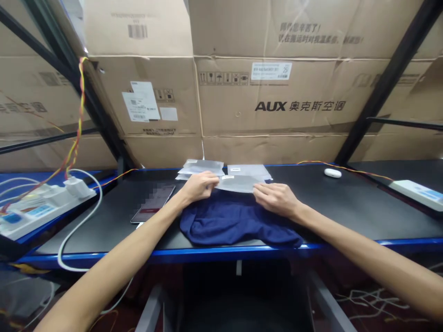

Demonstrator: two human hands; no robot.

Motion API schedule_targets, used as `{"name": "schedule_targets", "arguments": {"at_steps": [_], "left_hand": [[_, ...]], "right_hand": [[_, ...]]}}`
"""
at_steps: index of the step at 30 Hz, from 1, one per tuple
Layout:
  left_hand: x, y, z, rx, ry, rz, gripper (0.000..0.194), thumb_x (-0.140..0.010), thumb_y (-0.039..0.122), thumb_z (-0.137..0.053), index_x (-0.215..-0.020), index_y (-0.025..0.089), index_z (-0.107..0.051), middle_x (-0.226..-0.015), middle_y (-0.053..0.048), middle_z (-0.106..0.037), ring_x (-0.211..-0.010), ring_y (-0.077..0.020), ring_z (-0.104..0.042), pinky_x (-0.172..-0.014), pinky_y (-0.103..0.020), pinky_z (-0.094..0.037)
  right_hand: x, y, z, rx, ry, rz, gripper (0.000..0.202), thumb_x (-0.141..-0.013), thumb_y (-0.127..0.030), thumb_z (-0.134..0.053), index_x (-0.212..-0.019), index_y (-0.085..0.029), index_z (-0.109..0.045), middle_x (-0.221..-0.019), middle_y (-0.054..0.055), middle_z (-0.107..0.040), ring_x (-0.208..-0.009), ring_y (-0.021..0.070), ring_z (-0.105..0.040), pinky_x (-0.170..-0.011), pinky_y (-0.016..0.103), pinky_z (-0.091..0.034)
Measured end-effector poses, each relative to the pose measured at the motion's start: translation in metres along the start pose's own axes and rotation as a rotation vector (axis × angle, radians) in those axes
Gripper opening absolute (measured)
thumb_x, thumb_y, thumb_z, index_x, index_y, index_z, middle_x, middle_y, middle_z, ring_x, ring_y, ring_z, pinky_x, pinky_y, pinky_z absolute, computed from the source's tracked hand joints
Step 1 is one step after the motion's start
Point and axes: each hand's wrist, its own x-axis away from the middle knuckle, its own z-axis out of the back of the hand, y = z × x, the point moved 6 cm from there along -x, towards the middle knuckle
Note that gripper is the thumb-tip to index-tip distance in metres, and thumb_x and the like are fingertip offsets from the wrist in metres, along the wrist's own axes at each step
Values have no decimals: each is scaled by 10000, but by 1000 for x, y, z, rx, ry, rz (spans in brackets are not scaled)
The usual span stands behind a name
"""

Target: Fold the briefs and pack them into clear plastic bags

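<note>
Between my two hands is a translucent plastic bag [237, 183] with a small white label near its upper left corner. My left hand [202, 185] pinches its left end, and my right hand [275, 197] grips the right end with curled fingers. Below the bag, a dark blue cloth [221, 221] lies crumpled at the table's front edge. Behind my hands rest more frosted bags, a left pile [202, 166] and a right one [249, 171], each with a small label. What the bag contains, if anything, cannot be made out.
A phone [154, 204] lies left of my left forearm. Power strips sit at the left [44, 207] and right [420, 193], with a white cable [98, 203] looping over the left side. A white earbud case [332, 173] is at the back right. Cardboard boxes [228, 115] wall off the back.
</note>
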Motion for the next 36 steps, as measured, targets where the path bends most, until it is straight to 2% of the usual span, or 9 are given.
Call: {"name": "schedule_targets", "arguments": {"at_steps": [5, 9, 13, 16, 19, 22, 25, 30, 36], "left_hand": [[0, -6, 2, -72, -49, 28, 294, -771, 27, -432, -813, 195, -670, -870, -47, -679, -899, -194, -608, -755, -277, -488], [0, -11, 4, -93, -58, 58, 272, -759, 21, -446, -799, 188, -658, -874, -48, -678, -904, -203, -609, -761, -285, -496], [2, -10, 18, -65, 98, 127, 303, -785, 29, -452, -897, 184, -688, -960, -56, -709, -919, -214, -634, -792, -322, -520], [2, 17, 24, 62, 187, 9, 286, -823, 60, -463, -942, 179, -694, -919, -50, -721, -870, -196, -650, -820, -334, -540], [-1, 53, 9, 180, 63, -165, 294, -858, 101, -492, -1061, 185, -687, -1014, -60, -734, -929, -190, -679, -872, -333, -560], [-7, 67, -6, 152, 40, -171, 357, -913, 97, -451, -1206, 177, -637, -1228, -92, -685, -1142, -205, -643, -1006, -364, -525], [-13, 63, -18, 116, 61, -91, 408, -915, 99, -457, -1304, 148, -571, -1317, -122, -632, -1260, -227, -576, -1086, -404, -470], [-17, 48, -37, 151, -69, 109, 620, -845, 215, -613, -1441, 158, -453, -1336, -132, -624, -1245, -286, -578, -1074, -428, -468], [-17, 42, -46, 165, -107, 192, 332, -901, 244, -586, -1222, 211, -662, -1269, -69, -677, -1196, -253, -615, -1048, -377, -481]], "right_hand": [[24, 23, 8, 22, 28, -95, 248, -991, -238, -465, -988, -216, -712, -1081, 64, -765, -928, 222, -728, -772, 308, -524], [29, 29, 11, 19, 47, -150, 266, -995, -245, -459, -938, -218, -718, -1006, 58, -775, -875, 206, -727, -761, 289, -510], [25, 26, 9, -19, 58, -170, 264, -985, -258, -470, -910, -235, -722, -935, 37, -778, -804, 187, -717, -750, 282, -500], [21, 21, 9, -24, 77, -170, 264, -980, -250, -475, -881, -236, -719, -875, 28, -778, -751, 180, -709, -717, 283, -485], [18, 15, 10, -15, 70, -147, 270, -984, -253, -474, -887, -227, -725, -867, 34, -781, -725, 171, -706, -692, 274, -480], [16, 8, 11, 23, 76, -81, 266, -995, -255, -468, -951, -224, -728, -916, 33, -784, -729, 162, -710, -667, 257, -481], [15, 1, 12, 56, 124, 18, 238, -995, -253, -486, -978, -215, -721, -941, 38, -780, -713, 147, -703, -639, 242, -479], [14, -13, 15, 69, 209, 164, 197, -987, -218, -502, -991, -188, -697, -960, 46, -772, -704, 137, -688, -638, 229, -499], [13, -20, 17, 51, 240, 211, 208, -991, -194, -480, -1008, -181, -686, -949, 40, -771, -707, 136, -689, -658, 234, -520]]}}
